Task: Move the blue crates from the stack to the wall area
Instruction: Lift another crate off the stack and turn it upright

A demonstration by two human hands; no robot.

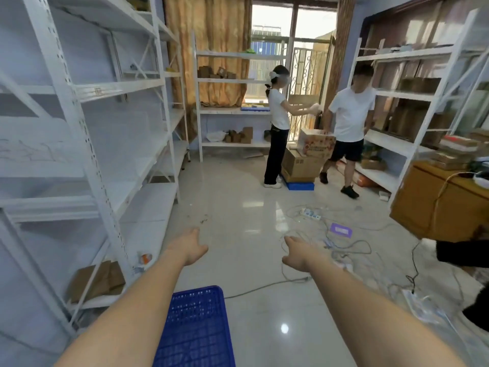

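A blue plastic crate (195,327) with a grid-patterned surface lies on the floor right below me, between my forearms. Both arms stretch forward above it. My left hand (189,246) is held out over the tiled floor with its fingers apart and nothing in it. My right hand (297,254) is likewise extended, fingers loose and empty. Neither hand touches the crate. Another blue crate (300,185) lies on the floor far ahead under a stack of cardboard boxes (301,165). A third blue crate (255,109) rests on a far shelf.
White metal shelving (87,144) lines the left side. More shelves (391,144) stand at the right and a rack (232,109) at the back. Two people (276,128) (349,128) stand near the boxes. Cables and a power strip (312,214) litter the floor on the right. A wooden cabinet (439,200) stands at right.
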